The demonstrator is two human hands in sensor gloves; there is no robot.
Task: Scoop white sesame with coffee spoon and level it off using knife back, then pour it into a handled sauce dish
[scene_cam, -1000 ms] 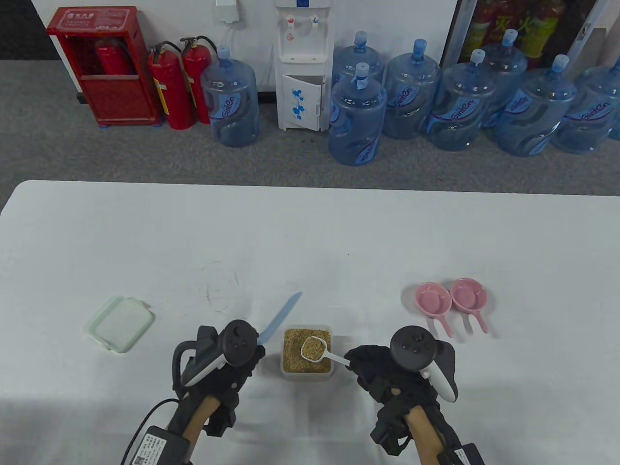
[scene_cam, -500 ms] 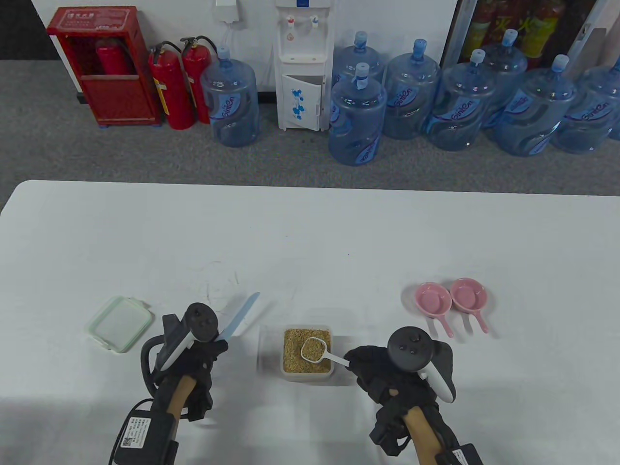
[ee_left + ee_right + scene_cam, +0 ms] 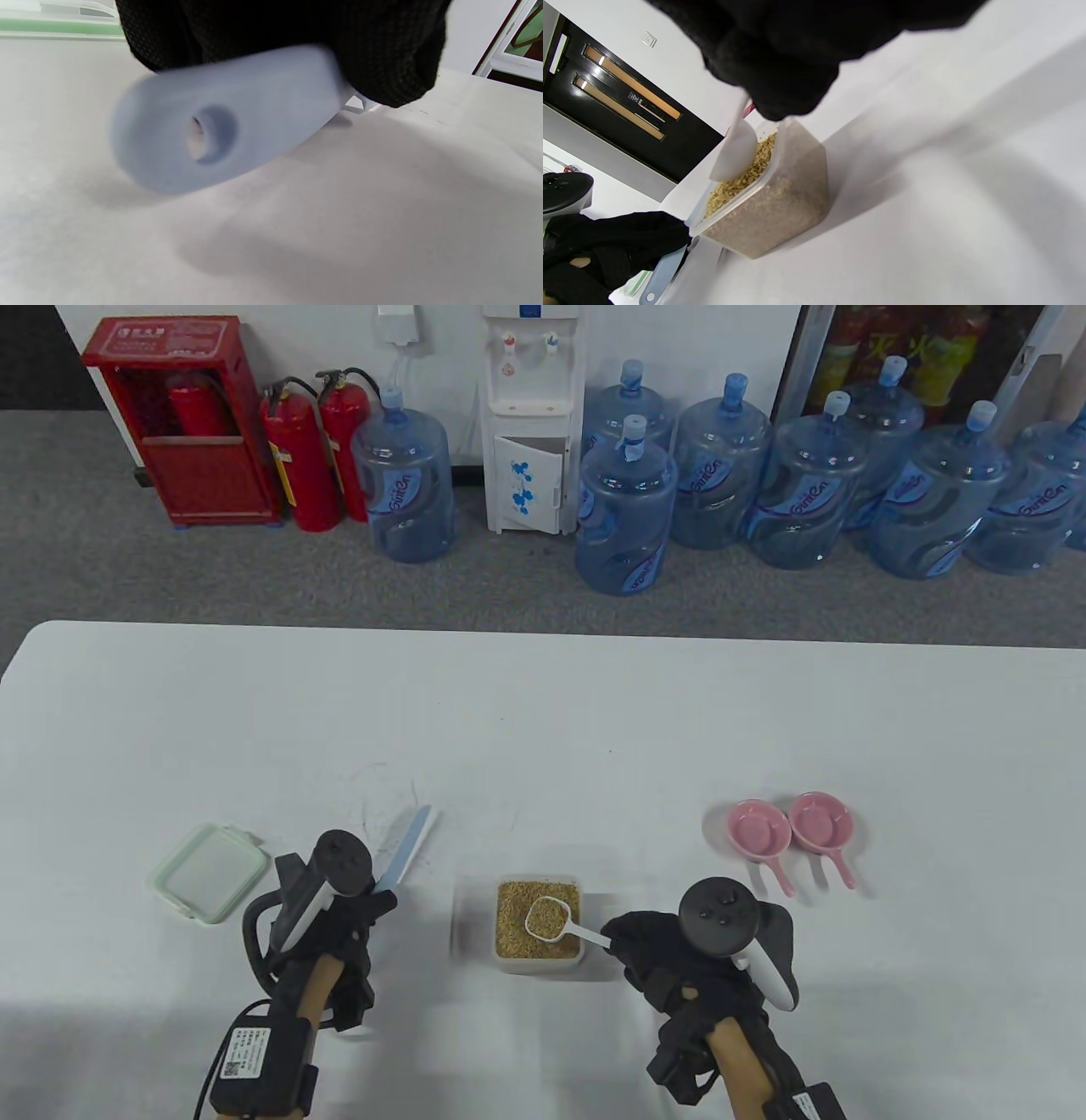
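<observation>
A clear box of sesame (image 3: 539, 954) stands near the table's front edge. My right hand (image 3: 619, 937) pinches the handle of a white coffee spoon (image 3: 550, 918), whose bowl is filled with sesame and hangs over the box. In the right wrist view the spoon (image 3: 736, 152) sits just above the grains in the box (image 3: 772, 203). Left of the box, my left hand (image 3: 373, 903) grips a pale blue knife (image 3: 407, 844), its blade pointing away from me. Its handle end (image 3: 212, 127) is blurred, low over the table. Two pink handled sauce dishes (image 3: 758, 827) (image 3: 819, 819) lie at the right.
A green-rimmed lid (image 3: 208, 872) lies on the white table (image 3: 543, 712) left of my left hand, and shows as a green strip (image 3: 63, 29) in the left wrist view. Water bottles, a dispenser and fire extinguishers stand on the floor beyond the table.
My left hand has carried the knife leftward, away from the sesame box, and the blade now points more steeply away. The right hand and spoon have stayed over the box.
</observation>
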